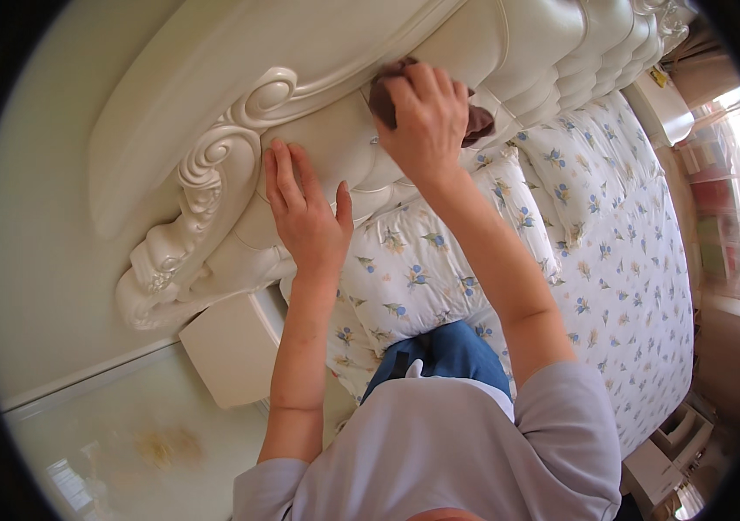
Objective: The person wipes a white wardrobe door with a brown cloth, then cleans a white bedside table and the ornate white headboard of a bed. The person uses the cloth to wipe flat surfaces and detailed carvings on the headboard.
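My right hand (428, 120) grips a crumpled dark brown cloth (479, 126) against the cream tufted headboard (337, 143), just below its curved moulding. The cloth bunches out on both sides of my fingers. My left hand (308, 211) lies flat on the headboard's padding to the left, fingers stretched, thumb apart, with nothing in it. Beside it runs a carved scroll frame (217, 153) with a glossy finish. Beneath my arms is a white pillow (409, 267) with a blue floral print.
A second floral pillow (565, 169) lies farther right on the bed, over a matching floral sheet (630, 286). Cream nightstands stand at both sides, one at the left (233, 352) and one at the far right (659, 107). A sheer curtain (728, 221) hangs at the window.
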